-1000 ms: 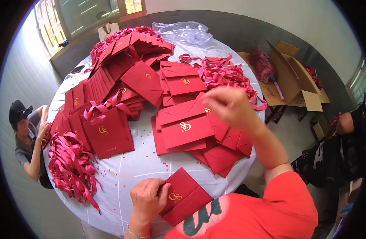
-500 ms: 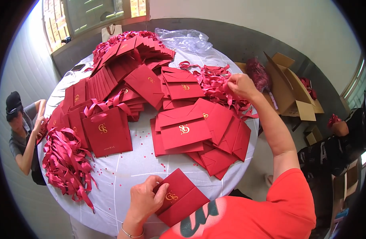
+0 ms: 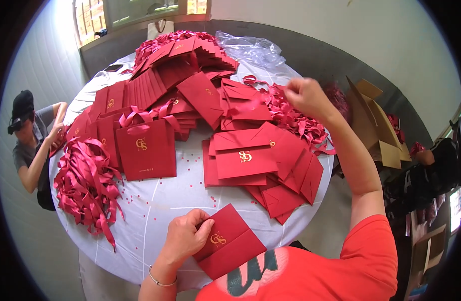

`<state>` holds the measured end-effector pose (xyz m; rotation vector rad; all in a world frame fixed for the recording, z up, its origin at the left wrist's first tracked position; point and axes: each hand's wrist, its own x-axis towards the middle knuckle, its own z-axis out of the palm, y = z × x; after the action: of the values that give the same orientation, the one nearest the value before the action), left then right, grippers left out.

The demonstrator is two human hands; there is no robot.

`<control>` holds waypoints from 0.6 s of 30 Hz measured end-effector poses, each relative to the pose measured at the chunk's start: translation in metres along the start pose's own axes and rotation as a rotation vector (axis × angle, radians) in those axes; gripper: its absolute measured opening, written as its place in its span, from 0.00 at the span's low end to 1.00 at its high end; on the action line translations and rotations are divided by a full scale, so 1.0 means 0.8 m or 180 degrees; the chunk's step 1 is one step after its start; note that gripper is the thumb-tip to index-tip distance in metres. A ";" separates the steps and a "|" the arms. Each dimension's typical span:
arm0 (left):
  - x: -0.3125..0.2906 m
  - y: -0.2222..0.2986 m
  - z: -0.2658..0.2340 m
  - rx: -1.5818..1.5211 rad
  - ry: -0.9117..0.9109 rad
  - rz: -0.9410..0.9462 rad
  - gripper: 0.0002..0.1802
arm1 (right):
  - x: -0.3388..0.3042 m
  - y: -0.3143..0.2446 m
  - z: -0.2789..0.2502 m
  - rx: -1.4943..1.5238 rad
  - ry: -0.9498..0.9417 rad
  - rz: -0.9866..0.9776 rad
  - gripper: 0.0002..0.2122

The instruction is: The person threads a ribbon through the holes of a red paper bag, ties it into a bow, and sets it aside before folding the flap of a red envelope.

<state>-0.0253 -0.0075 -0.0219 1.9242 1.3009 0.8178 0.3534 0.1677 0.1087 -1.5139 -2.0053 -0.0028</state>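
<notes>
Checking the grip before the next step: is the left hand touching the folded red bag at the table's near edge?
Touching. The head view shows the left hand with its fingers laid on the upper left corner of the folded red bag, no gap between them.

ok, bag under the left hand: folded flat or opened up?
Folded flat. The red bag lies flat on the table with a crease across it; the left hand rests on its edge.

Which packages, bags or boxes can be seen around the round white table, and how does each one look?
Flat red paper bag with gold emblem: near table edge, under left hand.
Upright red paper bag with ribbon handles: left of centre.
Pile of flat red bags: centre right, below right hand.
Crumpled clear plastic bag: far edge.
Open brown cardboard boxes: on floor, right.
</notes>
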 end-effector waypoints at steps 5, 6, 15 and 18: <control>0.000 0.000 -0.001 0.0097 0.0064 0.0083 0.08 | -0.048 0.022 0.021 -0.0544 -0.1521 0.0429 0.09; 0.000 0.001 0.000 0.0125 0.0058 0.0102 0.08 | -0.052 0.022 0.026 -0.0518 -0.1256 0.0137 0.10; 0.004 -0.005 0.004 0.0065 -0.0109 -0.0136 0.09 | -0.009 -0.037 0.128 0.0681 -0.0487 -0.1209 0.09; 0.006 -0.009 0.004 -0.0047 -0.0174 -0.0151 0.09 | 0.006 -0.040 0.166 -0.0135 -0.0330 -0.1809 0.08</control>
<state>-0.0249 -0.0014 -0.0294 1.8840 1.2993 0.7444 0.2624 0.2082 0.0148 -0.9359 -2.4662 -0.2028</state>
